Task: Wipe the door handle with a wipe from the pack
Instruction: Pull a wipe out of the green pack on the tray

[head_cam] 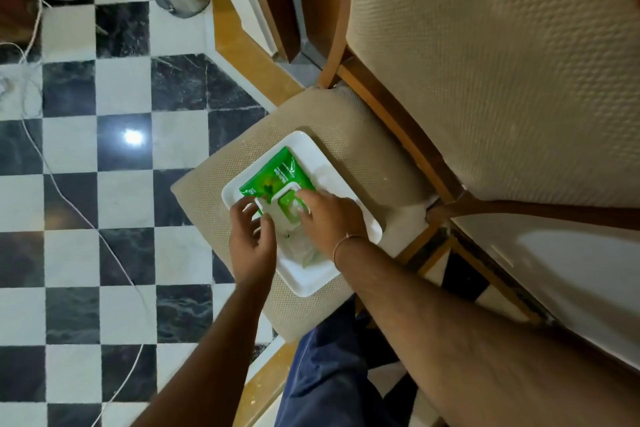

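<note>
Green wipe pack (273,177) on white tray (349,184), cushioned chair seat (207,198); left hand (251,239) and right hand (329,218) touching pack's white lid (273,208).

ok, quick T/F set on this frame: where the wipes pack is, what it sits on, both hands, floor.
1. The green wipes pack lies in a white tray. True.
2. The tray sits on the floor. False: it rests on the beige chair seat.
3. Both hands are at the pack, left hand and right hand. True.
4. The floor is plain wood. False: the floor is a black and white checker of tiles.
5. The right wrist is bare. False: it wears a thin bangle.
</note>
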